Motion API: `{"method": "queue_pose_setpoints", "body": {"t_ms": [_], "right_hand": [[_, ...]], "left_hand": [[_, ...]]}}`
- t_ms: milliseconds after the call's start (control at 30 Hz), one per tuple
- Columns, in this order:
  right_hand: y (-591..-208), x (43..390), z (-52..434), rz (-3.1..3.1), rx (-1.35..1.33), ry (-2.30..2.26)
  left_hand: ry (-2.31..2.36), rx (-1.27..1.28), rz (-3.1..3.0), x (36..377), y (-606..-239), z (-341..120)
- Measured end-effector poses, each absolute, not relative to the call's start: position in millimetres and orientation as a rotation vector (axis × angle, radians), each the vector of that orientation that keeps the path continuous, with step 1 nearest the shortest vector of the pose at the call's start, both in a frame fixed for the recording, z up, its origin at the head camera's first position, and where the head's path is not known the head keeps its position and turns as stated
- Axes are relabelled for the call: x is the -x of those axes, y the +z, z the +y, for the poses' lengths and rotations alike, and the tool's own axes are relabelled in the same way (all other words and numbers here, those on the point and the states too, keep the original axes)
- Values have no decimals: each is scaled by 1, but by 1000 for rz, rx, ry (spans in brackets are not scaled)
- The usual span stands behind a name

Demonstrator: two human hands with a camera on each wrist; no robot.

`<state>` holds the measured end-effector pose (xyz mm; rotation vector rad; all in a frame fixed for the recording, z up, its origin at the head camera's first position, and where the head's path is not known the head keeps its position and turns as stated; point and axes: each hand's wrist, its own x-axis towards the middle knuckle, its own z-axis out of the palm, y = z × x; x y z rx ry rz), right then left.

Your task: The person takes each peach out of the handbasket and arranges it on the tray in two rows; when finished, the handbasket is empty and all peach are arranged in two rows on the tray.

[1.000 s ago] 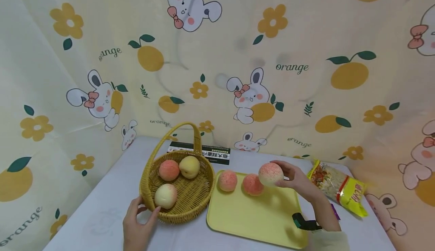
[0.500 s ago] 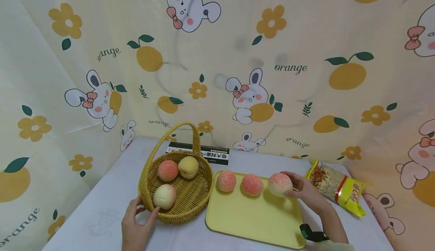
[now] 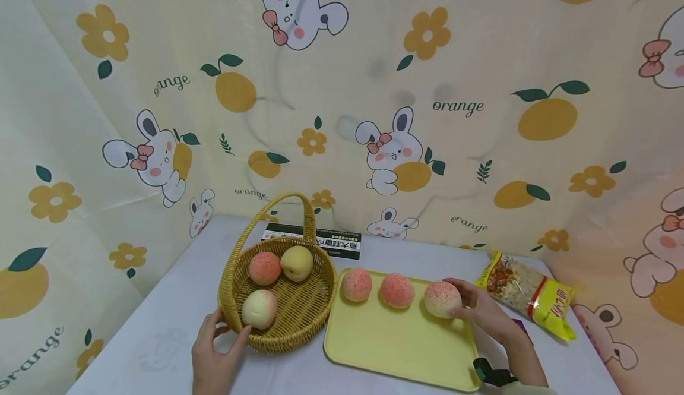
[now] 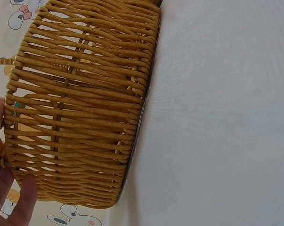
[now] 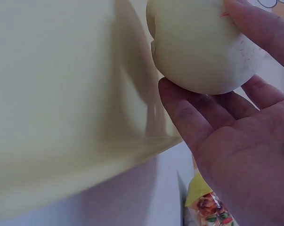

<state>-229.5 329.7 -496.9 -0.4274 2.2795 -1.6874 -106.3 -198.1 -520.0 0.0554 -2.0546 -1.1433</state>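
Note:
My right hand [image 3: 483, 310] holds a pale peach with a pink-speckled top [image 3: 441, 299] at the back right corner of a yellow tray [image 3: 395, 347]. In the right wrist view, the thumb lies on one side of this peach [image 5: 203, 47] and the fingers on the other, low beside the tray wall. Two pinker peaches, one at the tray's left corner [image 3: 357, 284] and one in the middle [image 3: 397, 291], lie along its back edge. My left hand [image 3: 216, 353] grips the wicker basket [image 3: 307, 321] at its left rim, by the handle's base; thumb and fingers show in the left wrist view.
Inside the basket lie a pink peach [image 3: 264, 268], a yellow fruit [image 3: 297, 264] and a pale peach [image 3: 259, 309]. Behind it is a dark printed box [image 3: 342, 245]. A yellow food packet [image 3: 529, 294] lies right of the tray. A patterned curtain [image 3: 331, 86] hangs behind the table.
The right hand has moved right and down with its peach, from beside the middle peach to the tray's back right corner. My left hand keeps its grip on the basket.

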Motion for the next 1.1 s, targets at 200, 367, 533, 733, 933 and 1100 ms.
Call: {"method": "queue_pose_setpoints", "body": {"t_ms": [200, 367, 533, 733, 933, 1100], "right_hand": [[-506, 232, 333, 2281, 480, -1679], [-510, 234, 333, 2300, 425, -1661], [-507, 232, 331, 2318, 441, -1656], [-507, 232, 332, 2308, 461, -1662], [-512, 237, 333, 2283, 550, -1655], [-512, 238, 333, 2299, 604, -1623]], "left_hand": [[-1151, -71, -2061, 105, -518, -197], [-1145, -66, -2056, 105, -517, -196], [-1136, -59, -2053, 106, -517, -196], [-1139, -88, -2071, 106, -517, -196], [-1145, -97, -2075, 106, -516, -195], [-1143, -97, -2076, 106, -516, -196]]}}
